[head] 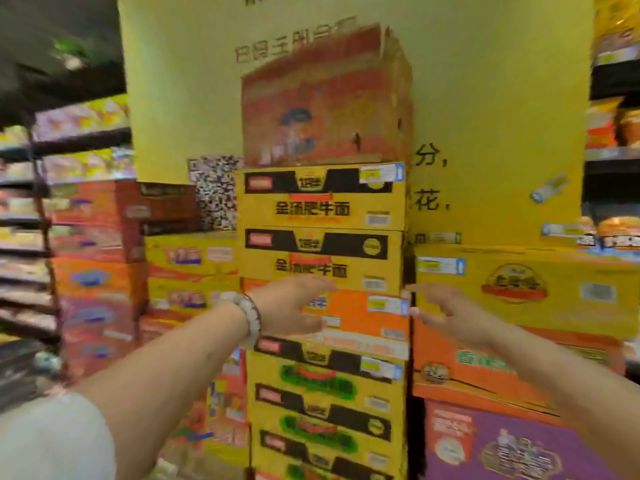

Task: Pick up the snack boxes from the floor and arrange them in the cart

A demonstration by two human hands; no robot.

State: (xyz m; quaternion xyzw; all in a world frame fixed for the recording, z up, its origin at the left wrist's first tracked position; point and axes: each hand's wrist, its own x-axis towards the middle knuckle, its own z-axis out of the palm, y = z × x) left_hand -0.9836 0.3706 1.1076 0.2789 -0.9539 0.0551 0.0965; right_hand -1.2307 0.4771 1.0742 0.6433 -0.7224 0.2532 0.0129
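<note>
Left hand [294, 303], right hand [446, 313] spread, empty, before yellow boxes [322, 261] reading 金汤肥牛面

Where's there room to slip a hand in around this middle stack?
A dark gap runs between the middle stack and the yellow box right of it. Left, neighbouring boxes butt against the stack.

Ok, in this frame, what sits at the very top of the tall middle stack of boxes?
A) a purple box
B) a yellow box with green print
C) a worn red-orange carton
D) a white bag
C: the worn red-orange carton rests on two yellow boxes, above both open hands, the left hand and the right hand.
</note>
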